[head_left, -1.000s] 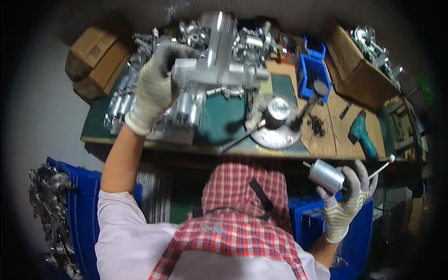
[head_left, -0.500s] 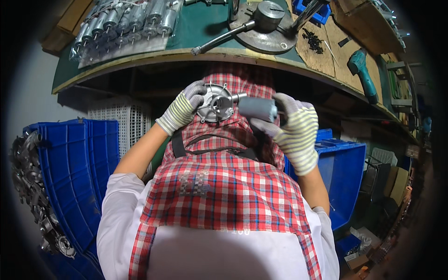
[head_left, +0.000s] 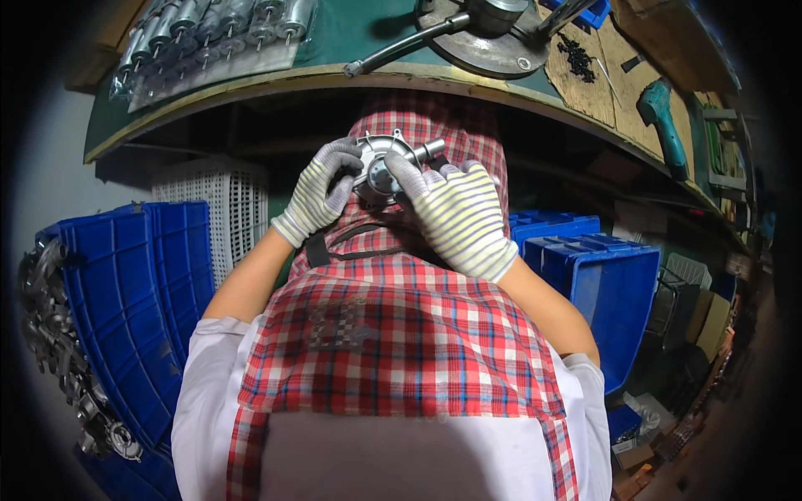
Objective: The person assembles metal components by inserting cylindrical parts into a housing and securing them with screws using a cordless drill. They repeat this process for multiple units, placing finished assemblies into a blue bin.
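Note:
Over my lap, my gloved left hand (head_left: 317, 190) grips the rim of a round silver metal housing (head_left: 374, 150) with small lugs and a side spout pointing right. A grey cylindrical motor (head_left: 383, 179) sits at the housing's centre opening, its round end showing. My gloved right hand (head_left: 464, 215) is closed over the motor from the right, fingers bent against its end and side. The fingers hide part of the motor and of the housing's right side, so how deep the motor sits cannot be made out.
On the green bench ahead are silver cylinders (head_left: 225, 29) in clear plastic, a round-based metal stand with a lever (head_left: 409, 43), small black screws (head_left: 575, 60) and a teal power driver (head_left: 662, 125). Blue crates (head_left: 125, 309) flank me; metal castings (head_left: 54, 317) lie far left.
My right hand has moved left, bringing the motor from beside the housing to its centre opening. My left hand still holds the housing, and the view has shifted slightly.

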Action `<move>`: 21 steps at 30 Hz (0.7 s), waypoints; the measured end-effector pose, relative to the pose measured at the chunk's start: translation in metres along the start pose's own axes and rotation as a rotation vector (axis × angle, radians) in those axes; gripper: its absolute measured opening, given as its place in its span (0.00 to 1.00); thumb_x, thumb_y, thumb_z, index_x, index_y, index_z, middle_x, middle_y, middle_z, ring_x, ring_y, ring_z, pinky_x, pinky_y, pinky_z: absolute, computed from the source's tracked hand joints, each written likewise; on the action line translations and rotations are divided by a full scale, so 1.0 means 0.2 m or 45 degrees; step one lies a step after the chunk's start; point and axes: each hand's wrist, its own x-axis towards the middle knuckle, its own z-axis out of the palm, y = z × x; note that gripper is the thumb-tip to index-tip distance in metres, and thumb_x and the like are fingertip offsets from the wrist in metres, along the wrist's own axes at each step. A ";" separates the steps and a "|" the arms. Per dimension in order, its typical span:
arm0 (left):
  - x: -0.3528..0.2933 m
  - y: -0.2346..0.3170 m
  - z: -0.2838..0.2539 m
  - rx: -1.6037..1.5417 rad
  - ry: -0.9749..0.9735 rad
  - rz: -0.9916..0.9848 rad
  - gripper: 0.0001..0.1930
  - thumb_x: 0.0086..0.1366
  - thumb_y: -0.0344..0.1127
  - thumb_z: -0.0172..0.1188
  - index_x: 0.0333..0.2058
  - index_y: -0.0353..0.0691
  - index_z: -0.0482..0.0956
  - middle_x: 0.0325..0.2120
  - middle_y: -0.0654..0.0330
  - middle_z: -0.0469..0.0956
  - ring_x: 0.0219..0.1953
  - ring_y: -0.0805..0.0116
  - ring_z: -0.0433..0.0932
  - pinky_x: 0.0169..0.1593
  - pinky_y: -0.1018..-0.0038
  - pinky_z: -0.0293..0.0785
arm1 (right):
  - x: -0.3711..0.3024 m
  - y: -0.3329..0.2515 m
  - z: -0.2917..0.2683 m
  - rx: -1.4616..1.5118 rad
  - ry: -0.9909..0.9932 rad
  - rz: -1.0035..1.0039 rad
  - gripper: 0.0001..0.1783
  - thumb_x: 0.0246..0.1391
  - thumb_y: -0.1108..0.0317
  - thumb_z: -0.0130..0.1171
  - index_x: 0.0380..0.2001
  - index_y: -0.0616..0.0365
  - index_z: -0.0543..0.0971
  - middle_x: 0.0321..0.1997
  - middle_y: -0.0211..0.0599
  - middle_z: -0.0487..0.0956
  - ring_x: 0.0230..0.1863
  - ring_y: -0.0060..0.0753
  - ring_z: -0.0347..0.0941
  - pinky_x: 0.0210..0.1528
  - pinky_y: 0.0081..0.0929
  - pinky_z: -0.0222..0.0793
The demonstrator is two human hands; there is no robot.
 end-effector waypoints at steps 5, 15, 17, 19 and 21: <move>-0.02 -0.06 0.07 0.099 0.162 0.004 0.04 0.65 0.28 0.61 0.36 0.34 0.80 0.42 0.50 0.80 0.55 0.50 0.79 0.57 0.62 0.75 | -0.12 0.16 0.24 0.667 0.150 0.347 0.13 0.59 0.66 0.61 0.46 0.55 0.78 0.28 0.44 0.81 0.30 0.48 0.78 0.42 0.46 0.68; -0.02 -0.08 0.11 0.083 0.266 -0.021 0.07 0.62 0.22 0.59 0.39 0.34 0.80 0.42 0.49 0.79 0.52 0.52 0.80 0.56 0.64 0.76 | -0.06 0.11 0.38 0.770 0.440 0.096 0.22 0.53 0.66 0.67 0.51 0.59 0.77 0.41 0.46 0.82 0.39 0.50 0.80 0.45 0.42 0.77; -0.02 -0.07 0.10 0.082 0.258 -0.016 0.07 0.62 0.22 0.60 0.39 0.35 0.80 0.42 0.50 0.79 0.51 0.52 0.80 0.56 0.65 0.76 | -0.05 0.13 0.37 0.540 0.350 -0.158 0.31 0.51 0.54 0.73 0.55 0.56 0.75 0.42 0.43 0.82 0.36 0.43 0.82 0.34 0.37 0.78; -0.02 -0.06 0.11 0.064 0.286 -0.054 0.06 0.63 0.23 0.60 0.39 0.35 0.80 0.43 0.50 0.79 0.51 0.53 0.80 0.55 0.65 0.76 | -0.02 0.12 0.39 0.390 0.245 -0.199 0.35 0.47 0.47 0.74 0.53 0.54 0.76 0.37 0.40 0.82 0.34 0.42 0.81 0.32 0.37 0.77; -0.03 -0.06 0.11 0.046 0.325 -0.102 0.07 0.64 0.25 0.61 0.40 0.35 0.81 0.43 0.50 0.80 0.51 0.54 0.81 0.55 0.65 0.76 | 0.02 0.12 0.39 0.297 0.231 -0.166 0.35 0.46 0.42 0.73 0.49 0.55 0.77 0.34 0.38 0.81 0.32 0.42 0.80 0.30 0.38 0.75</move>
